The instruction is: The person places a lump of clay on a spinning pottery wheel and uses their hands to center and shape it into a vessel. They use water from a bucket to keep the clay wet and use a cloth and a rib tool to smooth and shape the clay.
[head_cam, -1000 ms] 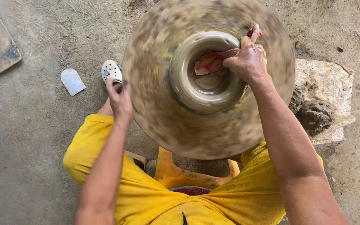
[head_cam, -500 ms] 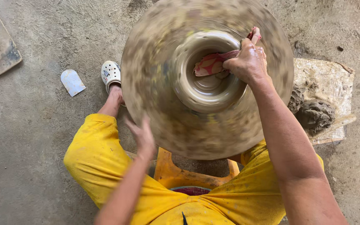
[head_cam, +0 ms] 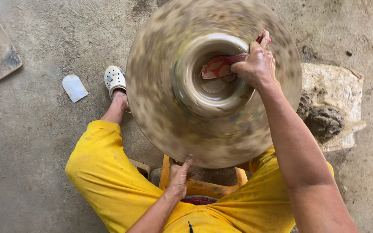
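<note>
Against the inner wall of the clay pot [head_cam: 214, 75] — centred on the blurred, spinning wheel [head_cam: 214, 82] — your right hand [head_cam: 255, 64] pinches a red cloth [head_cam: 219, 67], fingers clamped on it at the rim. Your left hand [head_cam: 178, 174] has dropped from the wheel's left edge to its near edge, fingers loosely apart — likely pushing it round to keep the spin.

Clay pot [head_cam: 214, 82] centred on wheel disc [head_cam: 160, 116]. Cloth [head_cam: 217, 67] inside pot rim, under right hand [head_cam: 255, 67]. Left hand [head_cam: 180, 174] at disc's near edge. Clay lumps [head_cam: 324, 121] on slab [head_cam: 337, 86], right of disc. Scraper [head_cam: 74, 88] on floor, left.
</note>
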